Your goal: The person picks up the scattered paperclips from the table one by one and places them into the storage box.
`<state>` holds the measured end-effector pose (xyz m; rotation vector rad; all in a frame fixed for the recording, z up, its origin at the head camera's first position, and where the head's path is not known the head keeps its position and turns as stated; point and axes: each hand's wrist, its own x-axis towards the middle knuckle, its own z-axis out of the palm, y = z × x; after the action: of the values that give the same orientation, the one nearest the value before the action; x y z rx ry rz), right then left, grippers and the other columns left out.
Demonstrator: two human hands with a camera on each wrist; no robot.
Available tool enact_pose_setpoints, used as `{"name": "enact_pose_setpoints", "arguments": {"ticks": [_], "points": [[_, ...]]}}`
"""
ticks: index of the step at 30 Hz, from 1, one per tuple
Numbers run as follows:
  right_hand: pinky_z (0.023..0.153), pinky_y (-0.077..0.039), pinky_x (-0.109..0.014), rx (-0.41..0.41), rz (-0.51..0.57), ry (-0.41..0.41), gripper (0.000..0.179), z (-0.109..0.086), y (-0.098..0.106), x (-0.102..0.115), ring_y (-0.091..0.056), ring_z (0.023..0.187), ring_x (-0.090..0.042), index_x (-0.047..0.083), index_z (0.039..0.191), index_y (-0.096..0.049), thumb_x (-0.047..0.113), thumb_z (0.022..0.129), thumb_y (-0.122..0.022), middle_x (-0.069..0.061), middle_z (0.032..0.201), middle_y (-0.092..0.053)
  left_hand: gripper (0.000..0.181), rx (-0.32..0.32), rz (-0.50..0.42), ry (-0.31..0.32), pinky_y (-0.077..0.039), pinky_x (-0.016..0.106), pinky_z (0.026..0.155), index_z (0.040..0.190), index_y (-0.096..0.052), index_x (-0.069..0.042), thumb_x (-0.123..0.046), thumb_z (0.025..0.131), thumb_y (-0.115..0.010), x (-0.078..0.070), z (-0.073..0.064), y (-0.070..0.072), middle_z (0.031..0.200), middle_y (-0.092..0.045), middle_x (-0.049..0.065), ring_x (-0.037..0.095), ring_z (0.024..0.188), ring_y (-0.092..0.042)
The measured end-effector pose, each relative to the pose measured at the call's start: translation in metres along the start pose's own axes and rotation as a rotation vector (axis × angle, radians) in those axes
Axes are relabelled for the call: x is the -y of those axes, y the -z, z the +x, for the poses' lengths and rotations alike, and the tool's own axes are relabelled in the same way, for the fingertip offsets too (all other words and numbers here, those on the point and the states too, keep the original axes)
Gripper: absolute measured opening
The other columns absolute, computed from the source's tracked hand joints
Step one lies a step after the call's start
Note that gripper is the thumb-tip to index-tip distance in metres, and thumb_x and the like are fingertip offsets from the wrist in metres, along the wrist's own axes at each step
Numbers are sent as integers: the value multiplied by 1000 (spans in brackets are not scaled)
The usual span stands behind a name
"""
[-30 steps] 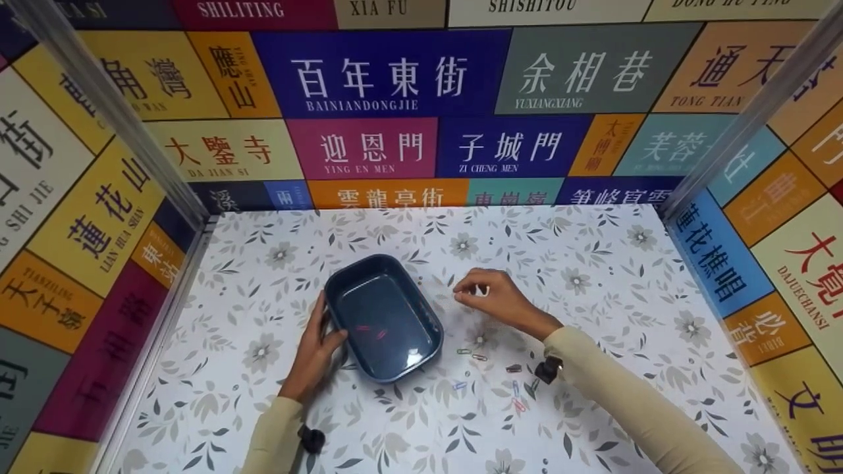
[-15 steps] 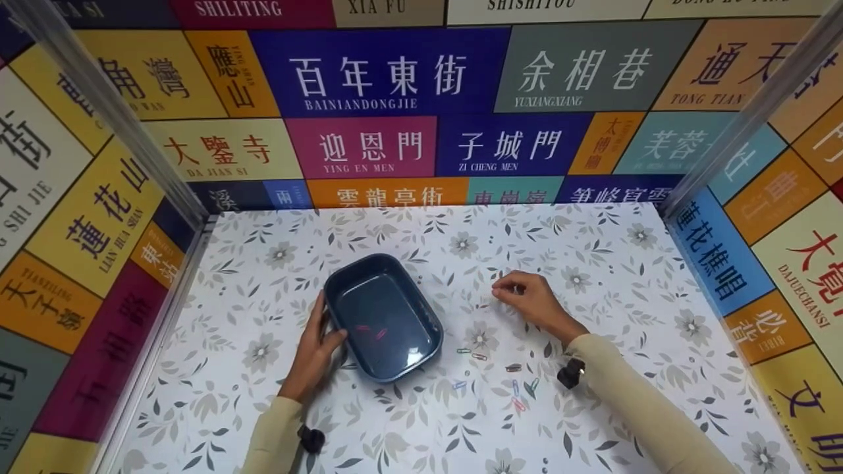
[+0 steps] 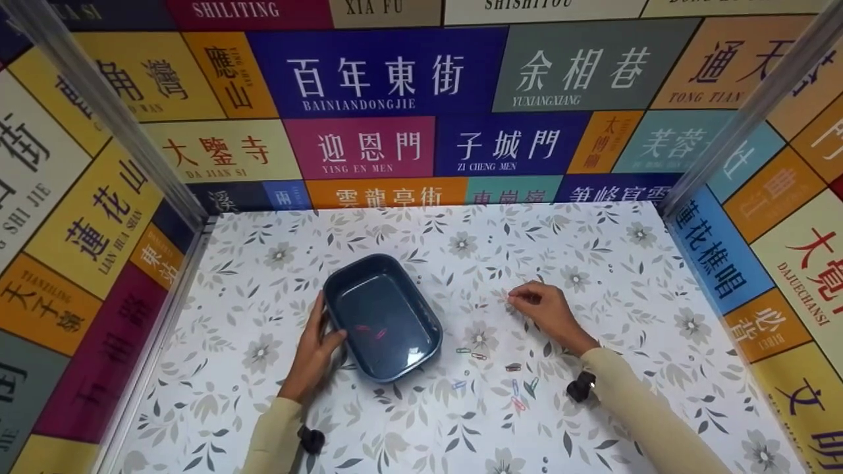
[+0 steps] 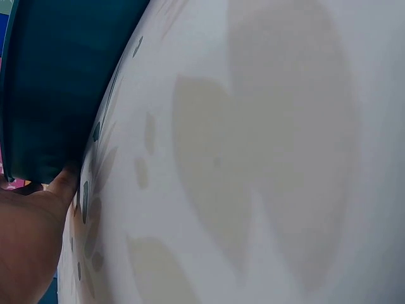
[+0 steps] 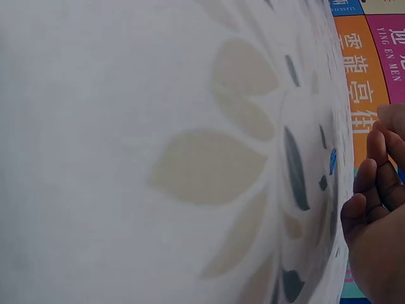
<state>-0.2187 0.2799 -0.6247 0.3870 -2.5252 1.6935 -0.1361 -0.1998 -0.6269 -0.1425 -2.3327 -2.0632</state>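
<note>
My left hand [image 3: 315, 352] holds the near left side of a dark blue rectangular tray [image 3: 427, 309], thumb at the rim and fingers along the outer wall. From the left wrist view, fingers [image 4: 62, 183] reach the tray's outer side [image 4: 57, 76]. Two pink paper clips [image 3: 380, 334] lie inside the tray. To the right of it, my right hand [image 3: 550, 315] is low over the table, thumb and forefinger pinching at a small pinkish paper clip [image 3: 508, 296], mostly hidden by the fingertips. The right wrist view shows the same hand [image 5: 380, 209] with its other fingers curled.
Several loose paper clips lie between the tray and my right forearm: green [image 3: 463, 350], orange-red [image 3: 479, 357], brown [image 3: 513, 367], blue [image 3: 460, 385], dark green [image 3: 531, 387] and red [image 3: 519, 403]. A leaf-patterned white cloth [image 3: 276, 289] covers the table. Sign-printed panels [image 3: 369, 72] enclose it.
My right hand has moved right, away from the tray, and slightly toward me, its fingertips together throughout. The left hand, tray and the clips in it have stayed in place.
</note>
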Motion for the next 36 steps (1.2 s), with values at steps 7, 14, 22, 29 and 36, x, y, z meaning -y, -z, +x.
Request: {"name": "enact_pose_setpoints", "arguments": {"ticks": [7, 14, 22, 29, 36], "points": [[76, -50, -15, -39, 3, -31, 9, -12, 4, -10, -64, 85, -10, 1, 105, -85, -1, 96, -83, -15, 96, -77, 88, -1, 7, 1, -18, 55, 135, 178, -8, -9, -4, 110, -63, 0, 0, -1, 185, -4, 15, 45, 168, -13], [76, -51, -18, -62, -30, -40, 9, -24, 10, -16, -64, 85, -14, 7, 107, -86, 6, 98, -85, -8, 95, -75, 88, -5, 19, 18, -16, 57, 135, 179, -8, -11, -6, 110, -63, 0, -1, -1, 185, -4, 15, 47, 168, -12], [75, -48, -11, -160, -137, 86, 15, -32, 10, -29, -62, 82, -10, -2, 101, -84, -9, 88, -87, -13, 91, -72, 88, -6, 13, 25, -17, 59, 135, 179, -8, -10, -8, 110, -63, 1, -1, 0, 185, -4, 15, 46, 168, -11], [79, -47, -12, -156, -155, 95, 16, -37, 11, -28, -65, 86, -22, 3, 100, -85, -7, 88, -89, -10, 93, -73, 87, -7, 21, 9, -18, 59, 135, 178, -9, -8, -6, 110, -63, 1, 0, 1, 185, -5, 17, 47, 167, -12], [82, -47, -16, -110, -164, 152, 14, -38, 14, -28, -63, 90, -19, 7, 99, -86, -2, 89, -90, -1, 93, -73, 87, -6, 12, -15, -16, 58, 135, 178, -8, -6, -3, 110, -63, 1, 1, 1, 184, -5, 18, 48, 167, -13]]}}
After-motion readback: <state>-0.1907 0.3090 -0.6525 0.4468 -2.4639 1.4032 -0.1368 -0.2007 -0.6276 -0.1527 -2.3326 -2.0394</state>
